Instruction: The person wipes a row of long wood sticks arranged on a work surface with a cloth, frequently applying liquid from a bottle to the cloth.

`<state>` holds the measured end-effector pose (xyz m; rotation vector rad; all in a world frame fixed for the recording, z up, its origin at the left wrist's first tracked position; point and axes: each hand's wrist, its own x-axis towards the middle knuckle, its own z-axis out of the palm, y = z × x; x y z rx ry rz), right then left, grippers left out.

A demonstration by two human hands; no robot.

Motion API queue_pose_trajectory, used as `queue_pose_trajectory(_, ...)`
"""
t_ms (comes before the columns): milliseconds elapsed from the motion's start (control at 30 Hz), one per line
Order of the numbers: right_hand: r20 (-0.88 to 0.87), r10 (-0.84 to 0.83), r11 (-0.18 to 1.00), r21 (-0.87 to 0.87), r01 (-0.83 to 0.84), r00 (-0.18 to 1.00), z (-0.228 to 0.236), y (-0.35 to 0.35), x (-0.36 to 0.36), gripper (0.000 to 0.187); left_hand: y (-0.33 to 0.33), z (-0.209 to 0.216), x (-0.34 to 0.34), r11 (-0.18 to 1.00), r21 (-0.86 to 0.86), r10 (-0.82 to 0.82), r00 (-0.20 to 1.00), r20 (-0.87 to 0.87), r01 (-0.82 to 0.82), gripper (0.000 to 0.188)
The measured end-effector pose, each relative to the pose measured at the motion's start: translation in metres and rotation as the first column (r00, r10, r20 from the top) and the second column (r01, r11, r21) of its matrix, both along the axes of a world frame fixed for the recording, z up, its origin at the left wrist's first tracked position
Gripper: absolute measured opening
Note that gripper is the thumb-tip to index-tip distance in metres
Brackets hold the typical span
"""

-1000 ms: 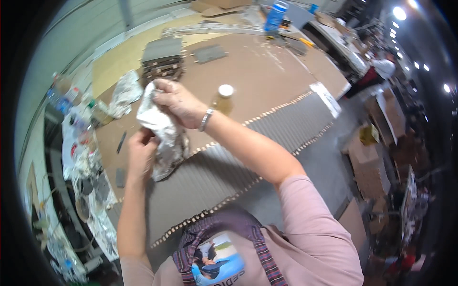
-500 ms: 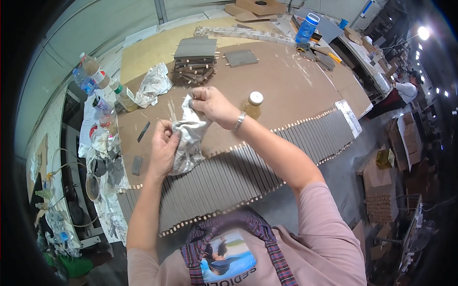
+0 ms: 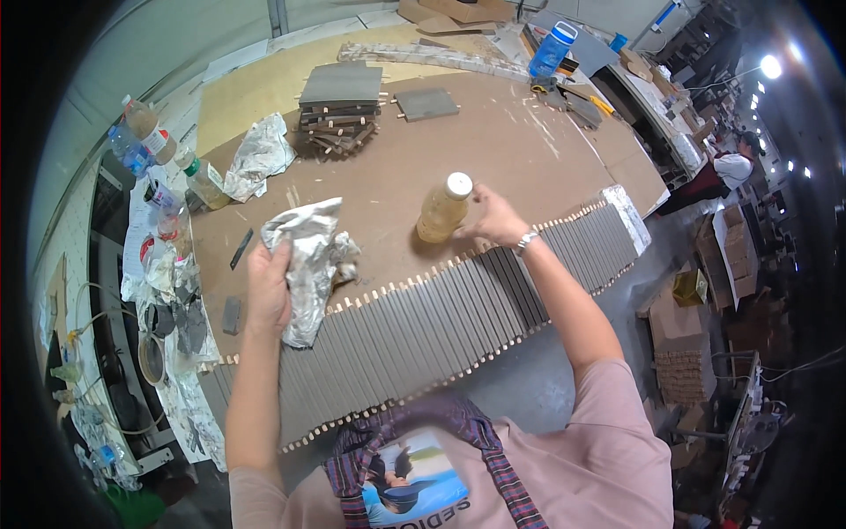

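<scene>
My left hand [image 3: 270, 286] grips a crumpled, stained white cloth [image 3: 310, 264], which hangs over the near-left part of a long row of grey strips [image 3: 414, 322]. The strips lie packed side by side, with pale wooden ends poking out along both edges. Just right of a bottle of yellowish liquid with a white cap [image 3: 443, 212] is my right hand [image 3: 495, 219]. Its thumb and fingers are spread at the bottle's right side, with a gap showing between palm and bottle. Whether the fingertips touch it, I cannot tell.
Grey slabs with wooden sticks form a stack [image 3: 344, 88]; a single slab [image 3: 427, 105] lies beside it. Another crumpled cloth [image 3: 263, 159], several bottles [image 3: 150, 130] and a dark blade-like piece [image 3: 241, 249] are on the left. A blue bottle [image 3: 552, 50] stands at far right.
My right hand has let go of the cloth and moved right to the capped bottle. The left hand keeps the cloth, now hanging looser. The whole view has shifted slightly.
</scene>
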<state>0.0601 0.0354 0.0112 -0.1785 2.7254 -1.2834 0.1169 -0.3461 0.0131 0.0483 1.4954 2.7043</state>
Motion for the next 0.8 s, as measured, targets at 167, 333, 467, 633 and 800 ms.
queue_pose_trajectory(167,0.142,0.043,0.933,-0.36,0.011,0.989,-0.039,-0.025,-0.026,0.097,0.041,-0.014,-0.011,1.0,-0.01,-0.019,0.981,0.193,0.021,0.03)
queue_pose_trajectory(333,-0.051,0.025,0.973,-0.227,-0.036,0.998,-0.027,-0.063,-0.032,0.087,0.045,-0.025,-0.023,0.998,-0.055,0.056,0.972,0.227,-0.044,0.036)
queue_pose_trajectory(467,-0.178,0.312,0.893,0.39,-0.224,0.933,0.034,-0.098,-0.013,0.069,0.048,-0.02,-0.022,0.998,-0.035,0.051,0.973,0.226,-0.045,0.037)
queue_pose_trajectory(633,-0.388,0.385,0.832,0.538,-0.133,0.837,0.02,-0.103,-0.02,0.044,0.044,-0.018,-0.016,0.966,0.24,-0.158,0.96,0.23,0.101,0.032)
queue_pose_trajectory(800,-0.352,0.414,0.732,0.677,-0.077,0.839,0.045,-0.113,-0.012,0.042,0.032,-0.04,-0.016,0.968,0.236,-0.148,0.957,0.251,0.088,0.029)
